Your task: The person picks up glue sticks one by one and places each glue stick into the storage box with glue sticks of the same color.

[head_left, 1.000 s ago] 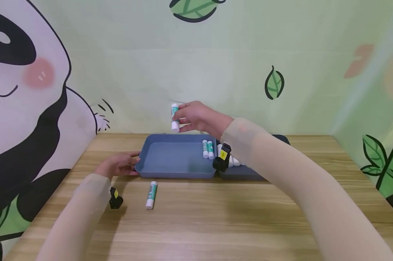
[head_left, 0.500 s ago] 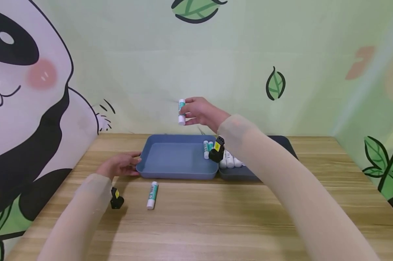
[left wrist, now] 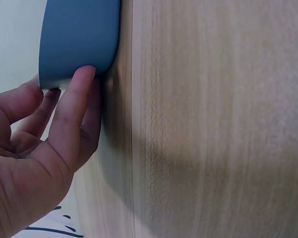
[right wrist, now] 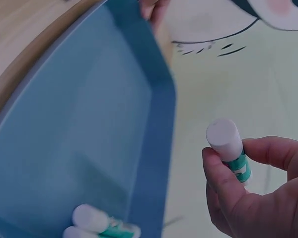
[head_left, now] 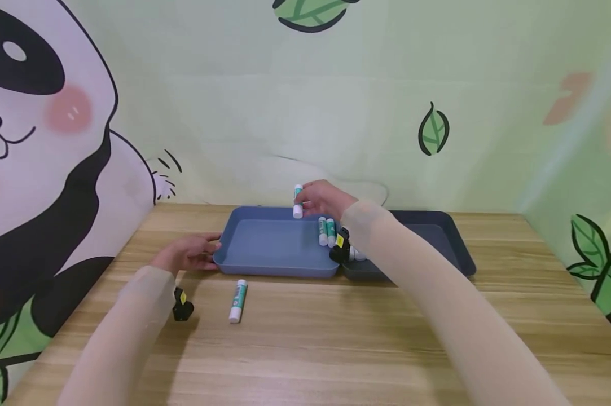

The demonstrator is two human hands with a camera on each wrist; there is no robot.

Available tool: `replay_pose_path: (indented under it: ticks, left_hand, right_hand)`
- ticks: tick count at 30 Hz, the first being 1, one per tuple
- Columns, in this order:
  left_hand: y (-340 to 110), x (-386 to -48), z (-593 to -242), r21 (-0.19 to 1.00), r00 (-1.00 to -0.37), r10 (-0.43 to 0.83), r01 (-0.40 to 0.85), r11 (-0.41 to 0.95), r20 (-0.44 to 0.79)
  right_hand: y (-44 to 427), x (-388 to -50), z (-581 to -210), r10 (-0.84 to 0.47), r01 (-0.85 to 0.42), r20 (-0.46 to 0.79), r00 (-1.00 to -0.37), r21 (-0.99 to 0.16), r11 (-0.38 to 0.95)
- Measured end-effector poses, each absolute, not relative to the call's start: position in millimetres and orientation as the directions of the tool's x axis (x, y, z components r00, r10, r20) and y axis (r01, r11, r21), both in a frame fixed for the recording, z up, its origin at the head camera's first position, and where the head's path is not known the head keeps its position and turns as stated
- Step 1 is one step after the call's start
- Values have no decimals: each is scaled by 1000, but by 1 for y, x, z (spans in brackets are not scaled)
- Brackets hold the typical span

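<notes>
My right hand [head_left: 326, 197] pinches a glue stick [head_left: 298, 211] upright above the back right of the blue tray [head_left: 264, 242]. Its white end and green label show between thumb and fingers [right wrist: 223, 181] in the right wrist view. Two more glue sticks [head_left: 327, 232] lie side by side in the tray's right end. My left hand [head_left: 193, 252] rests its fingertips against the outside of the tray's left end; the left wrist view shows them touching the wall [left wrist: 79, 39]. One loose glue stick [head_left: 238, 301] lies on the table before the tray.
A dark grey tray [head_left: 437, 237] adjoins the blue tray on the right, partly behind my right forearm. White items [head_left: 356, 255] in it are mostly hidden. The wooden table [head_left: 305, 349] meets a printed backdrop [head_left: 224, 124] behind the trays.
My right hand has moved right and latterly lower with the glue stick, toward the tray's right end. The left hand keeps its place at the tray's left end.
</notes>
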State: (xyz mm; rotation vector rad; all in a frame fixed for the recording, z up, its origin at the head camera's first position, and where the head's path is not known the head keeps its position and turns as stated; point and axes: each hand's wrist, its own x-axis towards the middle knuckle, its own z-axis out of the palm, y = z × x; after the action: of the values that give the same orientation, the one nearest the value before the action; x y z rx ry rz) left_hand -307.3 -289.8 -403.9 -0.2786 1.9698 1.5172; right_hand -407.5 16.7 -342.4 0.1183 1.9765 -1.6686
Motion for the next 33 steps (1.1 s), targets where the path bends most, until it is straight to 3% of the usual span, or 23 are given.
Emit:
replay_pose_path:
  ticks: [4,7,10,12,22,33]
  left_hand:
    - [-292,-307,-403,792,-776,210,-521,319,-595]
    - [-290,-307,-400,787,-772,208,-525,324,-600]
    - [-290,-307,-400,786,-771,208,-524,329,-601]
    - [-289,-307,-400,786,-772,205,-527,325,-602]
    - [-290,-306,-399,773,-760,199,-544,326,-619]
    - [-291,-306,-400,776,-760,202,-547,315,-618]
  right_hand:
    - [20,-452,-398,-259,395,-442,-859,-893,215]
    - [20,-435,-390,-211,392,-451,-867,-880,268]
    - [21,-388,-353,-167,384,-461,-872,-854,351]
    - [24,-381,-352,-152,359,-442,-884,-850,387]
    - [29,-377,-371,-115,239,-384,-916,-753,613]
    - [29,-369,-372,-112,181,-354,-928,-696,695]
